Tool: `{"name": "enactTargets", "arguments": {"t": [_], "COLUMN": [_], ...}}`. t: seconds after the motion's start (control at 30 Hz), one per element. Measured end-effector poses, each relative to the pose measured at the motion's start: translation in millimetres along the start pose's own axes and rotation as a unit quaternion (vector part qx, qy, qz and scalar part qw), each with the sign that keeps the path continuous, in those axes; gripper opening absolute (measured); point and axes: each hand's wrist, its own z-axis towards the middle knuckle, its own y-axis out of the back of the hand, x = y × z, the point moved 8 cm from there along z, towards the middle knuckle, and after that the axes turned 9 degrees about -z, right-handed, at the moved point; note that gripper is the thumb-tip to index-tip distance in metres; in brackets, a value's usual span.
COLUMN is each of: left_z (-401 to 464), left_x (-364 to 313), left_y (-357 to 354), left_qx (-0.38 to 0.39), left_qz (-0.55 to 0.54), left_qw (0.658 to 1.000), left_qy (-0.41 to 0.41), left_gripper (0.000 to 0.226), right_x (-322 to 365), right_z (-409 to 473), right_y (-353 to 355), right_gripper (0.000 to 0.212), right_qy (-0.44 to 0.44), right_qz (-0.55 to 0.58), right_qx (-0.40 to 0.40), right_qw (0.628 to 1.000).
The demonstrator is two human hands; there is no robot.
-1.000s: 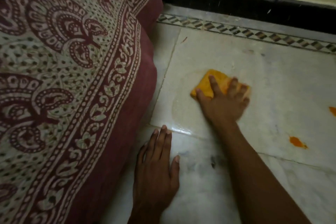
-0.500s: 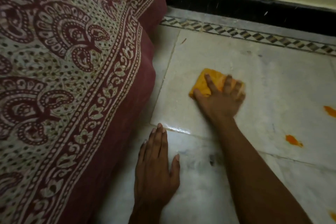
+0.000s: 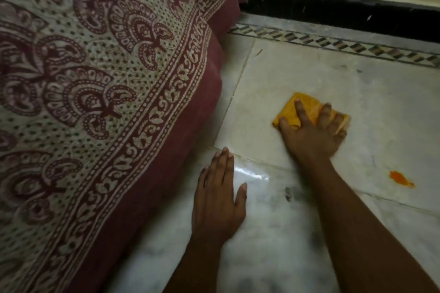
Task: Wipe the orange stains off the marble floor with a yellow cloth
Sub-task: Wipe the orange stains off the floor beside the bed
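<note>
A maroon-and-cream printed bedspread (image 3: pixel 95 102) drapes down over the nine o'clock side of the frame, its dark red border meeting the marble floor (image 3: pixel 392 107). Just beside that border, at about six o'clock, the person's left hand (image 3: pixel 217 200) rests flat on the floor, fingers straight and together, holding nothing. Toward three o'clock from it, the right hand (image 3: pixel 312 133) presses down on the folded yellow cloth (image 3: pixel 295 112) with fingers spread — palm on top, the cloth lying flat on the pale tile near the frame's centre. Further toward three o'clock, an orange stain (image 3: pixel 401 179) sits on the marble, apart from the cloth. At twelve o'clock, a patterned tile border (image 3: pixel 333 43) runs below a black skirting (image 3: pixel 345 14).
</note>
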Motion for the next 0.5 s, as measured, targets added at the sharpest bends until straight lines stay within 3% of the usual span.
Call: {"name": "enactTargets", "arguments": {"t": [0.13, 0.23, 0.37, 0.5], "left_z": [0, 0, -8, 12], "left_x": [-2, -1, -18, -21], "left_y": [1, 2, 2, -3], "left_qx": [0.002, -0.003, -0.006, 0.04], "left_qz": [-0.013, -0.02, -0.018, -0.062], "left_qw": [1.0, 1.0, 0.997, 0.995], "left_qy": [-0.004, -0.016, -0.075, -0.071], "left_gripper": [0.067, 0.063, 0.056, 0.063], "right_x": [-20, -64, -98, -63], "right_z": [-61, -124, -111, -55], "right_y": [-8, -12, -4, -5], "right_gripper": [0.075, 0.076, 0.081, 0.076], "right_qy": [0.139, 0.188, 0.089, 0.041], "right_qz": [-0.055, -0.064, -0.053, -0.022], "right_qx": [-0.036, -0.049, -0.05, 0.007], "right_qw": [0.988, 0.979, 0.993, 0.999]}}
